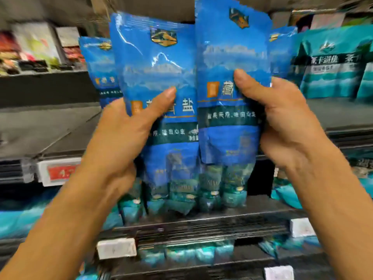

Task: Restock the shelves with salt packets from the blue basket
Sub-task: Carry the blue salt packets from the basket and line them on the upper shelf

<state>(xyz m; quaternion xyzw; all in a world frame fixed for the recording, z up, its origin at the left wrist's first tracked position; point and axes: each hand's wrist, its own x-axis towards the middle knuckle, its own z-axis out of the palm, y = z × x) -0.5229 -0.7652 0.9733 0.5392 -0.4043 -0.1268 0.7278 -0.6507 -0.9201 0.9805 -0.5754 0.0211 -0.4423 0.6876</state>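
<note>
the left hand (123, 134) grips one blue salt packet (157, 87), thumb on its front; the right hand (282, 126) grips a second salt packet (232, 57) just beside it, edges overlapping. both are held upright before the shelf (50, 122). behind them, at 9 and 3 o'clock, more blue packets (96, 63) stand. teal packets (335, 63) fill 3 o'clock, small teal bags (181, 201) sit at 6 o'clock, and a red price tag (60, 171) is at 8 o'clock.
</note>
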